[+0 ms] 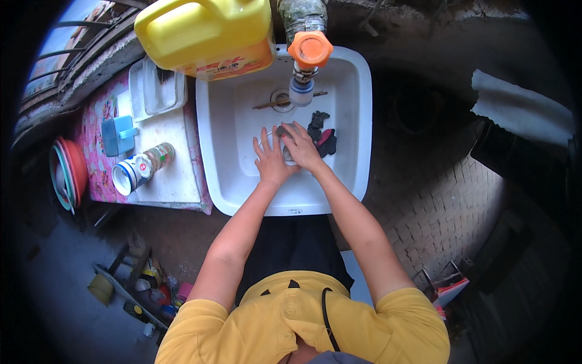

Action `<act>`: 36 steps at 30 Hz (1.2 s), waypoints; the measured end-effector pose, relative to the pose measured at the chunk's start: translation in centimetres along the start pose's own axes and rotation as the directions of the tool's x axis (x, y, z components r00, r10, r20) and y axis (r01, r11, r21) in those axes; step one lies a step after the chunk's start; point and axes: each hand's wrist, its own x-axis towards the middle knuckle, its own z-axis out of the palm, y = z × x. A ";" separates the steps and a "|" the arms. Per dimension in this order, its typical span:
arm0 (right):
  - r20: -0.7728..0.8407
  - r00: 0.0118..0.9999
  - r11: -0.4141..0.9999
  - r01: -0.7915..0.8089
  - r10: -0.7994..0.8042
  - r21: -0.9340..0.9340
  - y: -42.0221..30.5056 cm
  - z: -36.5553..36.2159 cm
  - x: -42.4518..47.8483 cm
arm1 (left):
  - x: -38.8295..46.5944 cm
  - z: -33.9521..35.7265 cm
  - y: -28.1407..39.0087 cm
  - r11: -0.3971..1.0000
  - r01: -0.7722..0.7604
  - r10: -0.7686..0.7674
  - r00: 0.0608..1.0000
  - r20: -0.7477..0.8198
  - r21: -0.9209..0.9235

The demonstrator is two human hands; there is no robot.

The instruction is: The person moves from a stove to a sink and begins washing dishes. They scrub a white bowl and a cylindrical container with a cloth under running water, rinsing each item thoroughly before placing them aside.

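Note:
Both my hands are low in a white sink basin (218, 182), close together over a small whitish, partly see-through item (288, 155) that they largely cover. My left hand (273, 160) has its fingers spread at the item's left side. Across its top lies my right hand (301, 148), fingers slightly parted; whether it grips anything is unclear. Just right of the hands are a dark scouring pad or cloth (317, 122) and a black and pink cloth-like bundle (328, 142). Behind them, a pair of chopsticks or thin sticks (268, 105) crosses the drain.
An orange-handled tap (310, 49) overhangs the basin, beside a large yellow jug (204, 36) at the back left. On the table at left are clear plastic containers (157, 88), a blue plastic container (117, 136) and a jar (161, 155). Stacked basins (75, 173) stand farther left.

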 end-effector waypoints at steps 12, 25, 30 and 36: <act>-0.309 0.930 0.934 -0.086 0.200 0.346 1.2 2.7 -4.5 | 0.5 1.3 -0.8 0.991 -0.104 0.114 0.986 -0.120 0.082; 0.077 0.990 0.966 -0.130 0.116 0.224 -0.9 -1.3 3.3 | 0.9 0.9 -2.0 0.948 -0.286 0.295 0.954 -0.053 0.141; -0.088 0.962 0.908 -0.211 0.258 0.361 2.4 0.7 -4.8 | 1.2 0.3 -2.5 0.911 -0.373 0.379 0.926 0.003 0.173; 0.250 0.735 0.267 -0.508 0.631 0.819 2.8 -1.9 -8.9 | 4.2 -3.4 -2.9 0.710 -0.644 0.593 0.765 0.251 0.286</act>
